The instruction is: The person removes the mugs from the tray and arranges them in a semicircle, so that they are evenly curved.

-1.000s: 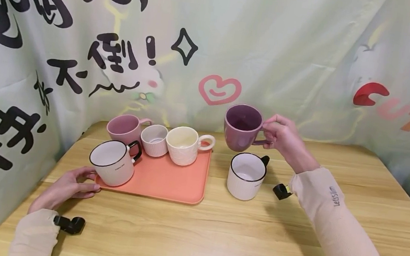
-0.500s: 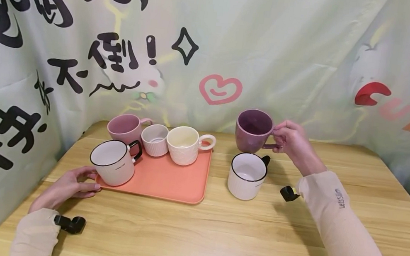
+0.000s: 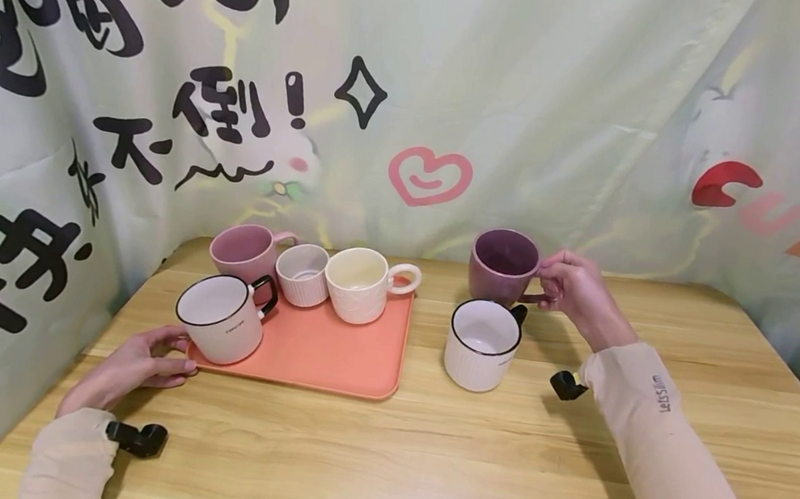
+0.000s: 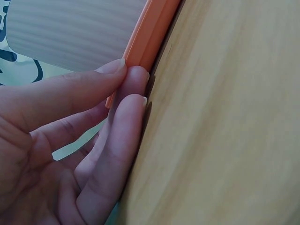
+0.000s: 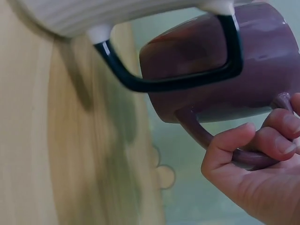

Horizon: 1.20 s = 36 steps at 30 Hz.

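Observation:
My right hand (image 3: 574, 291) grips the handle of a dark purple mug (image 3: 504, 262), fingers curled round it in the right wrist view. The mug is upright behind a white ribbed mug (image 3: 479, 363) with a black rim and black handle, which hides its lower front in the head view. At the left, my left hand (image 3: 142, 367) pinches the near-left corner of an orange tray (image 3: 329, 364), thumb on the rim and fingertips under it (image 4: 136, 77). Beside that hand a white black-rimmed mug (image 3: 225, 329) stands on the tray.
Along the tray's back stand a pink mug (image 3: 244, 251), a small grey-white ribbed cup (image 3: 302, 288) and a cream mug (image 3: 358, 298) with a ring handle. All rest on a wooden table (image 3: 420, 479). A printed curtain (image 3: 548, 94) hangs right behind the table.
My right hand has carried the purple mug to the right and lowered it behind the white mug. My left hand has stayed at the tray's corner.

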Motion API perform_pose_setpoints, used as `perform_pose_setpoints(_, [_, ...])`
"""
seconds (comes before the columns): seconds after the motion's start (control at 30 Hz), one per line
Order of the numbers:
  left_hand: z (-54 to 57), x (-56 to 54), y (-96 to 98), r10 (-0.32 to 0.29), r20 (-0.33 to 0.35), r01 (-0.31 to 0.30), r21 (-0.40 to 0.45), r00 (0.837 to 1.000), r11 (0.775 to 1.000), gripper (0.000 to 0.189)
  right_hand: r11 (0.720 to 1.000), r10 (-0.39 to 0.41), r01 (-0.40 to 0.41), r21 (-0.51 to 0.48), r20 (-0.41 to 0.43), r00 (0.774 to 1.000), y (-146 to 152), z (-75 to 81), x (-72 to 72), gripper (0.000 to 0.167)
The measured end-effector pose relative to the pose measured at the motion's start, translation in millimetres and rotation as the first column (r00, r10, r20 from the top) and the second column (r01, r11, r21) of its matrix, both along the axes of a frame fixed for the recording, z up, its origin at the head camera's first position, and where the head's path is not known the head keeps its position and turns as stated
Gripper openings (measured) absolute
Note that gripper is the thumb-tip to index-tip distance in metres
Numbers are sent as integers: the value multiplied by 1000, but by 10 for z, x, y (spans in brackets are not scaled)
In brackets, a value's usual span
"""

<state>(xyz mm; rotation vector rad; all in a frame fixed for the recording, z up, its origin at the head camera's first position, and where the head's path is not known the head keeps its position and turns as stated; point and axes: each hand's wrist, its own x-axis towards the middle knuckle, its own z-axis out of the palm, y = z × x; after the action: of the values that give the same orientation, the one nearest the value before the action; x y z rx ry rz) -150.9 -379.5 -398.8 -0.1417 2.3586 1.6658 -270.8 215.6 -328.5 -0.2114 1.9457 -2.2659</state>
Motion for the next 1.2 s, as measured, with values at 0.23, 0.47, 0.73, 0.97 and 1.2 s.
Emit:
perform_pose_setpoints(0.23, [-3, -2, 4, -4, -4, 4, 3, 1000, 1000, 66, 996, 27, -31, 84, 39, 999, 58, -97, -31, 23])
perform_pose_setpoints(0.47, [-1, -7, 1, -4, -1, 4, 5, 1000, 1000, 67, 991, 80, -85, 99, 51, 995, 129, -190, -76, 24])
perform_pose_setpoints(0.73, [-16, 6, -17, 5, 0, -5, 16, 1000, 1000, 70, 973, 193, -197, 123, 45, 980, 207, -217, -193, 27])
perform_pose_setpoints(0.97, [-29, 8, -9, -5, -12, 5, 20, 1000, 1000, 70, 979, 171, -177, 104, 66, 983, 247, -212, -266, 34])
perform_pose_setpoints(1.2, [-21, 13, -6, -2, -7, 2, 6, 1000, 1000, 69, 988, 150, -152, 22, 59, 987, 203, -225, -308, 40])
